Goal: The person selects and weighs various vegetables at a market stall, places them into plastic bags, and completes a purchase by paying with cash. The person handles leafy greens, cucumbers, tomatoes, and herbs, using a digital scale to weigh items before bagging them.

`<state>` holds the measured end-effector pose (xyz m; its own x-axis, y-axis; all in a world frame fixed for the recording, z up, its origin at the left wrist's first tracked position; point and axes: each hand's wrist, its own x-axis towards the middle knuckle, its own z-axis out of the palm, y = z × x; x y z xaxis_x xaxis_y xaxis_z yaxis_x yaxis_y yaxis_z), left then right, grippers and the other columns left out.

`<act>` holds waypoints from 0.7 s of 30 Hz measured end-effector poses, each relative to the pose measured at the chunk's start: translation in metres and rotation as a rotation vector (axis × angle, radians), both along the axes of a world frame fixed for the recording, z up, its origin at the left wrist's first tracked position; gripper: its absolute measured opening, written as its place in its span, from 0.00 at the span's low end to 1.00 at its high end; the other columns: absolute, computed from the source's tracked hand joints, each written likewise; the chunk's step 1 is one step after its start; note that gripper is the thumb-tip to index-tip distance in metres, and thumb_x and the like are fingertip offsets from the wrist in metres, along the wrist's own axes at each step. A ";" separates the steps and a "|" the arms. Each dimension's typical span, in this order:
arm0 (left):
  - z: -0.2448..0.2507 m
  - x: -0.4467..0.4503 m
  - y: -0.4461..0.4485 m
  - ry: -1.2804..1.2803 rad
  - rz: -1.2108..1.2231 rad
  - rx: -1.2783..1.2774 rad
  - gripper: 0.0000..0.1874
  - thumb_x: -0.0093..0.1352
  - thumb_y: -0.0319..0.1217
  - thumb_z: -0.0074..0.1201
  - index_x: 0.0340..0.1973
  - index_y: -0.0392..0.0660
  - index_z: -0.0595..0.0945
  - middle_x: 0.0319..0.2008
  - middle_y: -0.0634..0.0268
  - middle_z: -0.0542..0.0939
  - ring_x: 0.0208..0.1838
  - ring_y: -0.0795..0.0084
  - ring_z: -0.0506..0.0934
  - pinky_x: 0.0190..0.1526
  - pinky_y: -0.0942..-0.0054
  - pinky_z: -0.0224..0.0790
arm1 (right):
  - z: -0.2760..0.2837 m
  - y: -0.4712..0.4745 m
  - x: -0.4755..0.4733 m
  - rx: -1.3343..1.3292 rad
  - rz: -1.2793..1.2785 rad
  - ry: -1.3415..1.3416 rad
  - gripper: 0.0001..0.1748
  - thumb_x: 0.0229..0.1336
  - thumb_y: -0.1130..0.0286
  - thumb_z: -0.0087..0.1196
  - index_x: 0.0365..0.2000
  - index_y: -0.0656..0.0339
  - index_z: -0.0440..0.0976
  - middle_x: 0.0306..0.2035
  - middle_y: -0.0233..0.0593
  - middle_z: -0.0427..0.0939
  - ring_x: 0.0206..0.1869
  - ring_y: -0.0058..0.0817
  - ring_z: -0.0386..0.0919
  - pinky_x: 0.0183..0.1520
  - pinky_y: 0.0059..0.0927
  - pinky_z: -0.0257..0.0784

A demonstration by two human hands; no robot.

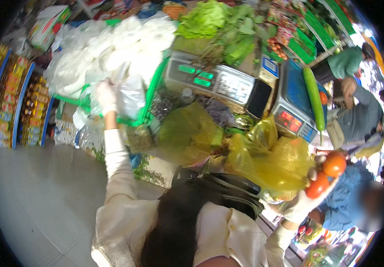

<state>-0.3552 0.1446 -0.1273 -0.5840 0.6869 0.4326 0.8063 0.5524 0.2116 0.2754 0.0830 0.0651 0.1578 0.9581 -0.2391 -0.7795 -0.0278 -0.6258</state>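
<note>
My left hand (106, 95), in a thin whitish glove, reaches to the near edge of a green crate (149, 106) heaped with white plastic bags (111, 50). Its fingers are at a thin clear bag, but whether they grip it is blurred. At the right, my right hand (307, 197), gloved too, holds tomatoes (318, 185), one of them at the fingertips. Beside that hand lies a filled yellow plastic bag (272, 167). A long green gourd (313, 98) and a tomato lie on the blue pan of a digital scale (292, 120).
A second scale (208, 78) holds a metal tray, with a black phone (259, 98) beside it. Lettuce (203, 20) and leafy greens lie behind. Another yellow bag (188, 133) stands nearer. Bottle shelves (15, 100) are at left; several people, one in blue (342, 197), are at right.
</note>
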 end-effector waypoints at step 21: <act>0.149 0.696 0.278 -1.812 -1.043 0.131 0.11 0.65 0.32 0.59 0.40 0.42 0.81 0.34 0.66 0.82 0.36 0.69 0.79 0.43 0.71 0.72 | -0.094 -0.030 0.096 -0.058 0.097 -0.021 0.39 0.62 0.42 0.43 0.60 0.63 0.61 0.52 0.49 0.74 0.36 0.36 0.77 0.36 0.36 0.73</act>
<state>0.3404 0.4230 0.0212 0.1847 0.9827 0.0151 -0.3735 0.0559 0.9259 0.3709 0.0528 -0.0286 0.0707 0.9536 -0.2926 -0.7581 -0.1393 -0.6371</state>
